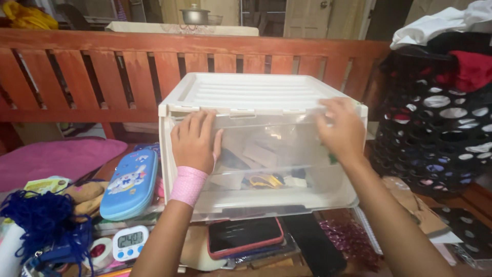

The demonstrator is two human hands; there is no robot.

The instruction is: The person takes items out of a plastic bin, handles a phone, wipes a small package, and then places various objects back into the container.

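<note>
A white plastic drawer box (256,90) with a clear front drawer (271,154) stands on a cluttered surface in front of me. My left hand (195,141), with a pink band on its wrist, lies flat with fingers spread against the left side of the clear drawer front. My right hand (341,128) presses flat against the right side of the same front, near the top edge. Papers, a yellow item and small bits show through the clear plastic inside the drawer.
A blue pencil case (129,184), a small white digital timer (130,242), blue yarn (43,220), a phone in a red case (243,236) and a tape roll lie below. A black laundry basket (441,123) with clothes stands right. A red wooden rail (128,66) runs behind.
</note>
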